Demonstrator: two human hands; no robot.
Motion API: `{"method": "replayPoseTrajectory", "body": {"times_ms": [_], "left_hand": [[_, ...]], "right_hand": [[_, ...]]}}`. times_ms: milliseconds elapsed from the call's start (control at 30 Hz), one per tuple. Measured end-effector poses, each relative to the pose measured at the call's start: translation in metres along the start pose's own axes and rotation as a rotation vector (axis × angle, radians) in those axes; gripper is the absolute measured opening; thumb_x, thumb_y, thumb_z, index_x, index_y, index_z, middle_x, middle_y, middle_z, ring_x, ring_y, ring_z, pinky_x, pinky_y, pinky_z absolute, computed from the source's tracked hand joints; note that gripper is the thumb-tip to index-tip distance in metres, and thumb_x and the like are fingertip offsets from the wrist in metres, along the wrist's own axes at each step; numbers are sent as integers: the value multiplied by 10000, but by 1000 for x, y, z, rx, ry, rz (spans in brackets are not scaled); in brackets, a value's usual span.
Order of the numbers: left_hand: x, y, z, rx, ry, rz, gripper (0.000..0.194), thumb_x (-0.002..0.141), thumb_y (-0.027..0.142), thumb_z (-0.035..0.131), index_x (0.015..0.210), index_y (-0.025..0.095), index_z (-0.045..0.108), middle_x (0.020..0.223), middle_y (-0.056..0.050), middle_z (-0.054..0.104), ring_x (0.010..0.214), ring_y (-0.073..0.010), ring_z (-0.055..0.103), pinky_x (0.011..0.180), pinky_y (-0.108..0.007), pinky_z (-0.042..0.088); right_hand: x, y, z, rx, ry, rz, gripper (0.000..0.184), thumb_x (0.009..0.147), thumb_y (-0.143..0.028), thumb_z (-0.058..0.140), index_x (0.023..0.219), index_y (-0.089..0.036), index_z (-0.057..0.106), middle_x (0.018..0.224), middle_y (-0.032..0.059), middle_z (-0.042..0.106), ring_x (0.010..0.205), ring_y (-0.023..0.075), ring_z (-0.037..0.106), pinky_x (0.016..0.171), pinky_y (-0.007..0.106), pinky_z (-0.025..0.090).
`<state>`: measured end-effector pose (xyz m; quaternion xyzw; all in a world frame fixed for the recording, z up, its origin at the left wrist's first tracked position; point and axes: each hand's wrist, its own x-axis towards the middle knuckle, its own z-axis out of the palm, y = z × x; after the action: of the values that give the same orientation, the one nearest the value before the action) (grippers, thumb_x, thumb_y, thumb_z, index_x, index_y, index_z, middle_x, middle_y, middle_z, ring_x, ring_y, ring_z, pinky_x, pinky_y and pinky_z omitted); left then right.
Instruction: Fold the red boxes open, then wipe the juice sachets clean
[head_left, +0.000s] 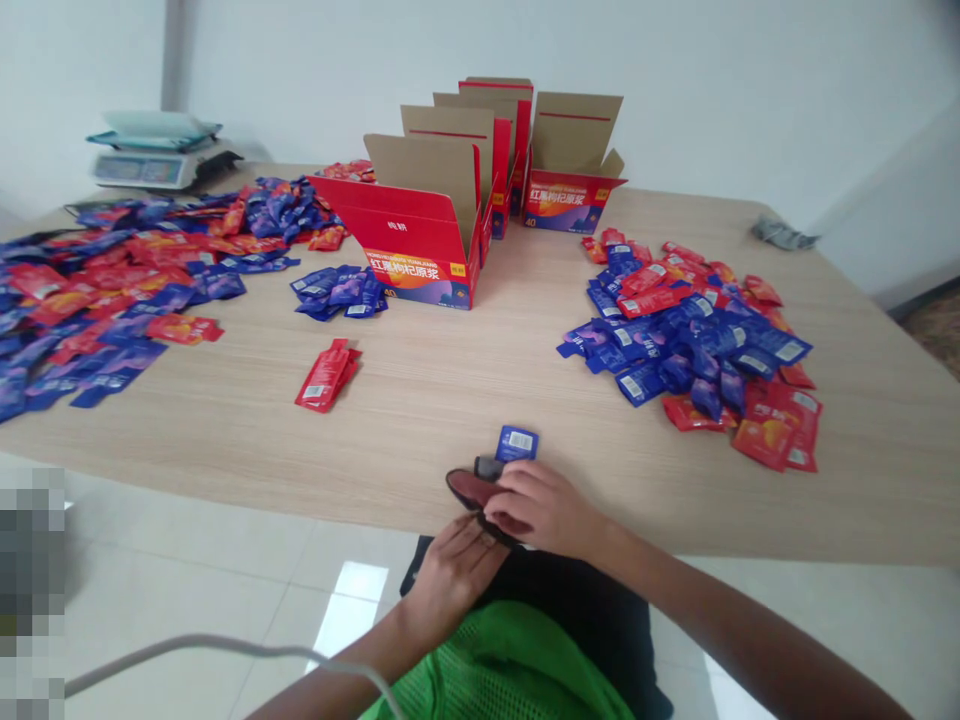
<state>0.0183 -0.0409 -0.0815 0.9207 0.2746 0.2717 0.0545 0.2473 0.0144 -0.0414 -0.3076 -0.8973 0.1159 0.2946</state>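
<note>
At the table's front edge, I hold what looks like a pair of sunglasses (471, 488) with a dark rim and reddish-brown lenses. My right hand (555, 510) grips it from the right, fingers curled over the lenses. My left hand (457, 575) is closed on its lower side, and the fingertips are partly hidden. Just beyond the right fingers lies a blue sachet (517, 441) with a white label. A small grey piece (489, 467) shows beside the rim; I cannot tell what it is.
A few red sachets (328, 377) and a small blue pile (345, 290) lie left of centre. Larger mixed sachet piles spread at left (112, 270) and right (697, 330). Several opened red cartons (420, 270) stand behind. A scale (142, 168) sits far left; a grey cloth (784, 234) lies far right.
</note>
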Motion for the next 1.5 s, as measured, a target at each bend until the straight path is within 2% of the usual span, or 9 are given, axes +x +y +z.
{"method": "replayPoseTrajectory", "body": {"times_ms": [133, 333, 500, 633, 800, 1000, 1167, 1300, 1500], "left_hand": [[-1, -1, 0, 61, -67, 17, 380, 1107, 128, 419, 1418, 147, 637, 1394, -89, 700, 1339, -231, 622, 1105, -393, 548], [-1, -1, -5, 106, -99, 29, 418, 1123, 133, 349, 1438, 152, 624, 1482, -73, 638, 1394, -216, 580, 1102, -376, 547], [1, 1, -2, 78, -50, -3, 402, 1119, 127, 363, 1404, 151, 646, 1439, -69, 672, 1344, -220, 620, 1078, -379, 556], [2, 2, 2, -27, 48, -50, 313, 1102, 144, 464, 1296, 175, 709, 1171, -47, 794, 1120, -182, 730, 1071, -351, 556], [1, 1, 0, 14, -23, -31, 372, 1115, 130, 403, 1382, 169, 659, 1347, -75, 729, 1339, -215, 629, 1097, -368, 544], [1, 2, -3, 56, -35, -23, 370, 1112, 122, 414, 1400, 160, 644, 1410, -79, 692, 1353, -200, 622, 1109, -359, 538], [1, 4, 0, 40, -27, -36, 373, 1111, 126, 410, 1398, 160, 646, 1396, -85, 700, 1342, -203, 627, 1104, -359, 540], [1, 4, 3, -39, 47, -85, 299, 1086, 142, 500, 1284, 189, 718, 1216, -69, 778, 1193, -193, 706, 1091, -354, 548], [2, 3, 1, 12, -1, -41, 366, 1112, 130, 403, 1353, 163, 678, 1381, -78, 710, 1322, -212, 641, 1085, -362, 547]], "right_hand": [[3, 37, 9, -85, 24, 83, 64, 995, -248, 652, 1040, -261, 696, 1052, 45, 711, 1096, 229, 629, 1019, 399, 539], [38, 91, -22, -302, 131, 172, 104, 998, -218, 638, 1058, -234, 720, 1049, 82, 718, 1071, 262, 649, 976, 423, 553], [34, 41, -35, -126, 414, 245, 164, 970, -233, 687, 1130, -263, 705, 1139, 91, 695, 1119, 255, 653, 1006, 421, 552], [10, -2, -9, 32, 72, 37, 97, 979, -237, 667, 1065, -269, 700, 1025, 47, 714, 1048, 220, 659, 960, 378, 575], [3, 35, 12, -21, 66, 90, 82, 982, -233, 666, 1044, -262, 710, 1054, 47, 710, 1100, 222, 628, 1003, 395, 551], [39, 94, -20, -268, 172, 183, 113, 999, -214, 635, 1050, -248, 729, 1034, 72, 715, 1055, 243, 647, 972, 413, 546], [37, 42, -40, -123, 450, 226, 182, 961, -215, 691, 1131, -278, 710, 1131, 84, 694, 1105, 257, 651, 983, 440, 554], [11, -5, -18, 30, 95, 44, 147, 956, -196, 683, 1080, -271, 705, 1062, 50, 713, 1085, 227, 657, 969, 388, 572], [4, 40, 6, -45, 52, 110, 94, 978, -218, 671, 1047, -262, 716, 1054, 48, 715, 1102, 225, 632, 1005, 395, 550]]}}
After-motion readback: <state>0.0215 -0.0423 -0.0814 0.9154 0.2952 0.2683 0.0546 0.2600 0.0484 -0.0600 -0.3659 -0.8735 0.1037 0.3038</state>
